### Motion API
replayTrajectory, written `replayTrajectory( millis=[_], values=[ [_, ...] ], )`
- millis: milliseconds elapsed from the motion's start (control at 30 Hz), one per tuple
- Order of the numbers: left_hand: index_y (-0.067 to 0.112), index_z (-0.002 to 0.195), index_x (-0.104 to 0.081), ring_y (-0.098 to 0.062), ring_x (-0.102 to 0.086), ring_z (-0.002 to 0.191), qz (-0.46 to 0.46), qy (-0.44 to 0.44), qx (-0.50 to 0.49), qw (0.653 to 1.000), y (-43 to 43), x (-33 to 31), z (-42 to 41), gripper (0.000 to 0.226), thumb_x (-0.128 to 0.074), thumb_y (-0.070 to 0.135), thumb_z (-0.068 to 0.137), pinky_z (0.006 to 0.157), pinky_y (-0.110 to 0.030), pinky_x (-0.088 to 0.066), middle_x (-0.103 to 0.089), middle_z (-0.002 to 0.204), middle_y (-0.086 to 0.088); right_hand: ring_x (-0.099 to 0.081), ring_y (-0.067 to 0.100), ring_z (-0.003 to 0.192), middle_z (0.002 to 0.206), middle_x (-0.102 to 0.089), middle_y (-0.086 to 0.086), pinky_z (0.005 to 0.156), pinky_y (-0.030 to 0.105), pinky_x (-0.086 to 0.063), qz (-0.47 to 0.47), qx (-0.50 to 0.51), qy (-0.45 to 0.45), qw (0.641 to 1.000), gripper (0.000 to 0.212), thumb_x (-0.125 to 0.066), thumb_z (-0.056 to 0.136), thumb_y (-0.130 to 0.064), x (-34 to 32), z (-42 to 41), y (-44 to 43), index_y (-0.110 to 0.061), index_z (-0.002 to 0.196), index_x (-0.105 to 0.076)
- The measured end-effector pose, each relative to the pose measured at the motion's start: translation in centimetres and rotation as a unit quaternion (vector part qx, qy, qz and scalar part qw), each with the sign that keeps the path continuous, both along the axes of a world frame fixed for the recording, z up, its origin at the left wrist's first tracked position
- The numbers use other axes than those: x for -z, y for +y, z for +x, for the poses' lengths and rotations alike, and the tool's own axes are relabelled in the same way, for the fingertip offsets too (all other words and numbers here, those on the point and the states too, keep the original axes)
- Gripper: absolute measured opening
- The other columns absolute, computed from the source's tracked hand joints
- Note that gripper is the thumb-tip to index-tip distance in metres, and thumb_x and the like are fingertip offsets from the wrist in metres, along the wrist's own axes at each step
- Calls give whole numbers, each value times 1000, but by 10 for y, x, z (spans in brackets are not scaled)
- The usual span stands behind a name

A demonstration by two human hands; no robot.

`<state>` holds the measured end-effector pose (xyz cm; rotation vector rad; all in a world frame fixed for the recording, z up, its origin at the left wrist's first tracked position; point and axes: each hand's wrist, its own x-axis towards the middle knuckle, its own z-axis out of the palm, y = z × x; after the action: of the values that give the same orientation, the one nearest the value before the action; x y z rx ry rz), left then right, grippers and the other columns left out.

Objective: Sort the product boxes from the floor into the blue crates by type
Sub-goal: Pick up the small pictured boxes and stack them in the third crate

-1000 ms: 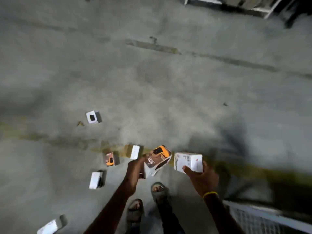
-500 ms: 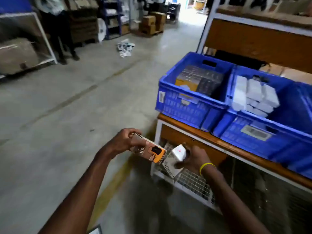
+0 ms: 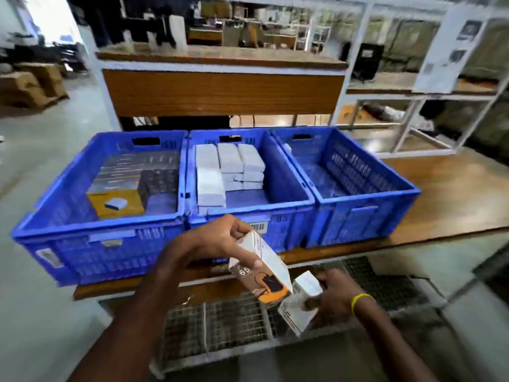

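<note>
- orange-printed box (image 3: 261,274): long axis diagonal, orange end down-right; left hand (image 3: 209,244) grips its upper end.
- white box (image 3: 300,301): gripped by right hand (image 3: 333,293).
- blue crates (image 3: 366,195): now faced squarely, formerly oblique.

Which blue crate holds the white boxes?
The middle crate, stacked with white boxes; the left crate holds yellow-and-grey boxes, the right crate looks bare.

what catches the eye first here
Three blue crates line a wooden shelf: left crate with dark and yellow boxes, middle crate with white boxes, right crate almost empty. In front, the left hand grips an orange-printed box, the right hand a small white box.
</note>
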<state>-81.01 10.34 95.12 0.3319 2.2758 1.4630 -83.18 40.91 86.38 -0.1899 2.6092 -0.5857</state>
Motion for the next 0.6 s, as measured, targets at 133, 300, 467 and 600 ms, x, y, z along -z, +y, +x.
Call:
replayTrajectory(
  millis=[133, 300, 467, 600],
  values=[
    [6, 111, -71, -19, -68, 90, -13, 45, 89, 995, 30, -29, -41, 61, -90, 33, 60, 85, -42, -54, -73, 105, -18, -68, 4, 62, 71, -73, -8, 55, 24, -51, -35, 46, 18, 998, 48, -82, 43, -53, -37, -1, 27, -27, 82, -76],
    [7, 110, -71, -35, -70, 99, -31, 111, 146, 983, 49, -75, -81, 58, -88, 40, 65, 90, -55, -53, -75, 103, -14, -67, 11, 69, 79, -74, 1, 63, 33, -53, -57, 74, 99, 991, 54, -87, 44, -56, -123, -10, 49, -21, 84, -75],
    [8, 94, -75, -28, -71, 84, -62, 199, 106, 972, 60, -123, -122, 51, -91, 44, 62, 75, -45, -51, -76, 92, -13, -73, 14, 76, 78, -76, -7, 71, 38, -57, -120, 105, 201, 967, 39, -92, 57, -37, -203, -29, 58, -24, 91, -78],
    [18, 98, -75, -28, -72, 92, -77, 269, 18, 960, 64, -152, -174, 67, -92, 60, 49, 84, -53, -58, -77, 94, -3, -72, 11, 81, 84, -77, -6, 77, 37, -60, -173, 137, 297, 929, 59, -92, 46, -47, -235, -83, 68, -22, 97, -78]
  ],
)
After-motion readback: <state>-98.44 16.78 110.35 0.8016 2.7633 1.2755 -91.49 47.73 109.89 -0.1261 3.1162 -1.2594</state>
